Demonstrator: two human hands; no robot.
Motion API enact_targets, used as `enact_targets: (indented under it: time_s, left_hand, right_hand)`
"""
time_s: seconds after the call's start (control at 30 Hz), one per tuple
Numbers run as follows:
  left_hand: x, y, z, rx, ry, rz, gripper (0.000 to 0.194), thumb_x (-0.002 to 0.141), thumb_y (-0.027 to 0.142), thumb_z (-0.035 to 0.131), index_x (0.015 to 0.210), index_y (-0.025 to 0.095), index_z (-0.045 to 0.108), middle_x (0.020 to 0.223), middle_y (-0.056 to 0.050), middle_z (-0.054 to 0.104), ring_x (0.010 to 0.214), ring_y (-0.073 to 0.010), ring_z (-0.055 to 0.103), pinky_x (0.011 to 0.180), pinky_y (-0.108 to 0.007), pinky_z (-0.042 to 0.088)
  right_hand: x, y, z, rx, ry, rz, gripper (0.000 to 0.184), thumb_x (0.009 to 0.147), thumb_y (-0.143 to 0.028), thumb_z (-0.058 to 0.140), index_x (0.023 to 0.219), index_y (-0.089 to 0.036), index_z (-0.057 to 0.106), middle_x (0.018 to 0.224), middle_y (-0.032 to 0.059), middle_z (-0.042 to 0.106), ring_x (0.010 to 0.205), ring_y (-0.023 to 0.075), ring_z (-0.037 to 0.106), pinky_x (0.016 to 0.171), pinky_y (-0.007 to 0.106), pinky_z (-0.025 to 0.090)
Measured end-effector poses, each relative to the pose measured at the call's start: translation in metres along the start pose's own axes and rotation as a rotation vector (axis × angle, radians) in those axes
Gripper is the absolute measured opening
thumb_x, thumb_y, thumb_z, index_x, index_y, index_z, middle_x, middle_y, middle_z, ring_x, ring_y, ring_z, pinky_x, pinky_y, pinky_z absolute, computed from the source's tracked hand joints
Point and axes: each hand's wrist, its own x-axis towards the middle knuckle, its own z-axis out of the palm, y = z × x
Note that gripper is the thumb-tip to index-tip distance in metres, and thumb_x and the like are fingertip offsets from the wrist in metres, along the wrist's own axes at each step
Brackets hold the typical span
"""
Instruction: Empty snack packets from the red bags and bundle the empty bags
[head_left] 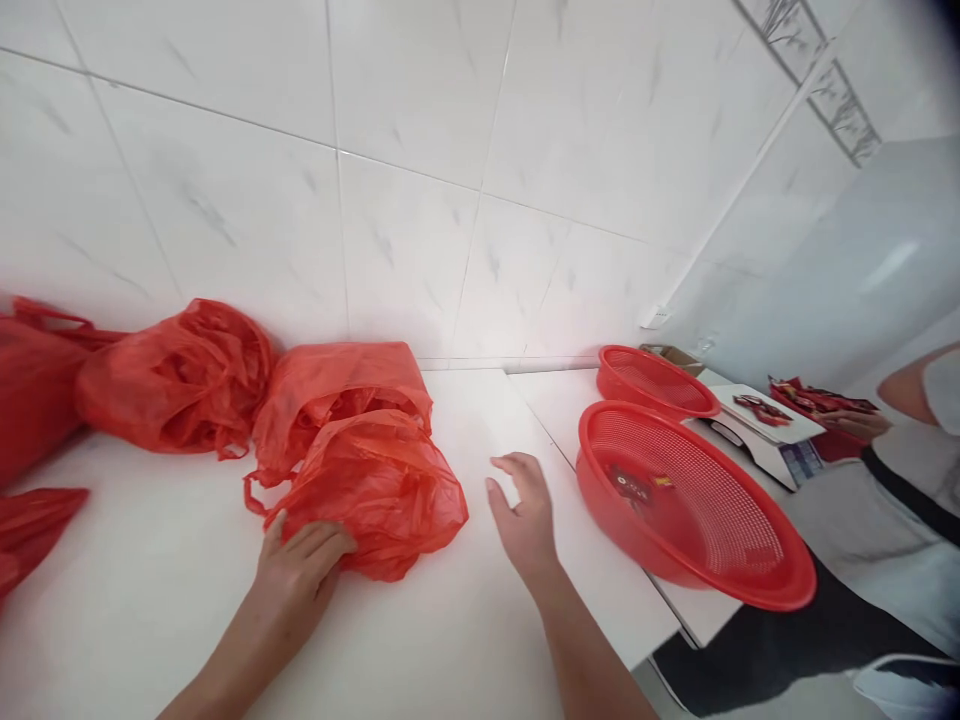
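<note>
A translucent red plastic bag lies crumpled on the white table in front of me. My left hand grips its near left edge, with the fingers curled over the film. To the right of the bag, my right hand hovers above the table with thumb and fingers apart, holding nothing. Behind the bag rests another red bag, bulging and partly covered by the front one. Close to my right hand stands a large red mesh basket with a few small dark packets inside.
More red bags line the tiled wall at left. A second red basket stands behind the large one. A weighing scale carries packets. At the right edge a person has a hand by a red container of packets.
</note>
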Motion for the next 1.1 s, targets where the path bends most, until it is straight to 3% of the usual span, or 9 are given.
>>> enact_targets:
  time_s: [0.1, 0.2, 0.27, 0.33, 0.43, 0.57, 0.67, 0.97, 1.1]
  left_hand:
    - [0.000, -0.001, 0.001, 0.009, 0.019, -0.012, 0.027, 0.081, 0.006, 0.036, 0.080, 0.022, 0.057, 0.088, -0.001, 0.068, 0.085, -0.0164, 0.062, 0.109, -0.056, 0.007]
    - [0.000, 0.001, -0.002, 0.014, 0.032, -0.033, 0.028, 0.080, 0.005, 0.032, 0.076, 0.022, 0.055, 0.085, 0.000, 0.068, 0.083, -0.0153, 0.062, 0.108, -0.057, 0.010]
    - [0.000, 0.000, -0.003, 0.016, 0.019, -0.037, 0.029, 0.081, 0.006, 0.030, 0.075, 0.022, 0.054, 0.085, 0.001, 0.067, 0.082, -0.0146, 0.061, 0.108, -0.058, 0.010]
    - [0.000, -0.001, -0.002, 0.017, 0.008, -0.034, 0.027, 0.081, 0.009, 0.032, 0.078, 0.023, 0.054, 0.086, 0.003, 0.067, 0.083, -0.0146, 0.062, 0.107, -0.059, 0.011]
    - [0.000, -0.002, 0.000, 0.013, 0.029, -0.034, 0.026, 0.081, 0.010, 0.033, 0.077, 0.023, 0.054, 0.085, 0.003, 0.067, 0.082, -0.0150, 0.062, 0.106, -0.059, 0.014]
    - [-0.001, -0.004, 0.004, 0.012, 0.050, -0.041, 0.028, 0.080, 0.009, 0.032, 0.075, 0.023, 0.055, 0.083, 0.002, 0.068, 0.081, -0.0152, 0.062, 0.107, -0.058, 0.015]
    - [-0.001, -0.005, 0.006, -0.001, 0.032, -0.034, 0.026, 0.079, 0.009, 0.034, 0.076, 0.023, 0.055, 0.085, 0.002, 0.068, 0.082, -0.0155, 0.062, 0.106, -0.058, 0.014]
    - [0.000, -0.002, 0.002, -0.012, 0.020, -0.041, 0.026, 0.080, 0.010, 0.034, 0.075, 0.022, 0.057, 0.086, 0.001, 0.068, 0.082, -0.0143, 0.062, 0.107, -0.056, 0.013]
    - [0.002, 0.006, -0.003, -0.050, 0.017, -0.039, 0.025, 0.080, 0.009, 0.034, 0.075, 0.021, 0.055, 0.084, -0.002, 0.067, 0.081, -0.0156, 0.061, 0.108, -0.056, 0.013]
  right_hand:
    - [-0.007, 0.024, -0.043, -0.254, 0.191, 0.043, 0.032, 0.088, -0.033, 0.042, 0.111, -0.017, 0.058, 0.121, 0.0132, 0.049, 0.115, 0.0237, 0.046, 0.098, 0.039, 0.039]
    - [-0.014, 0.052, -0.087, -0.582, 0.266, 0.115, 0.041, 0.087, -0.038, 0.044, 0.118, -0.013, 0.054, 0.126, 0.0165, 0.048, 0.118, 0.0288, 0.044, 0.099, 0.044, 0.036]
    - [-0.020, 0.068, -0.110, -0.757, 0.165, 0.199, 0.047, 0.087, -0.040, 0.044, 0.124, -0.012, 0.050, 0.123, 0.0181, 0.052, 0.110, 0.0314, 0.051, 0.087, 0.044, 0.044]
    - [-0.030, 0.079, -0.123, -0.861, -0.053, 0.282, 0.042, 0.089, -0.036, 0.040, 0.123, -0.015, 0.050, 0.106, 0.0148, 0.063, 0.089, 0.0288, 0.061, 0.068, 0.039, 0.049]
    - [-0.054, 0.086, -0.120, -0.938, -0.270, 0.277, 0.036, 0.089, -0.020, 0.034, 0.119, -0.019, 0.054, 0.090, 0.0096, 0.068, 0.071, 0.0233, 0.064, 0.059, 0.033, 0.047]
    - [-0.091, 0.083, -0.100, -0.968, -0.275, 0.154, 0.042, 0.083, -0.006, 0.037, 0.116, -0.021, 0.057, 0.107, 0.0095, 0.066, 0.084, 0.0230, 0.064, 0.071, 0.035, 0.048]
    - [-0.104, 0.079, -0.095, -0.950, -0.260, 0.126, 0.044, 0.080, -0.003, 0.038, 0.114, -0.022, 0.059, 0.112, 0.0090, 0.064, 0.093, 0.0244, 0.062, 0.079, 0.037, 0.047]
    - [-0.087, 0.085, -0.106, -0.909, -0.315, 0.149, 0.044, 0.080, -0.009, 0.040, 0.120, -0.019, 0.056, 0.111, 0.0085, 0.065, 0.091, 0.0232, 0.063, 0.074, 0.034, 0.050]
    - [-0.076, 0.085, -0.114, -0.899, -0.333, 0.161, 0.045, 0.082, -0.015, 0.041, 0.125, -0.024, 0.053, 0.120, 0.0069, 0.061, 0.100, 0.0243, 0.061, 0.073, 0.033, 0.052]
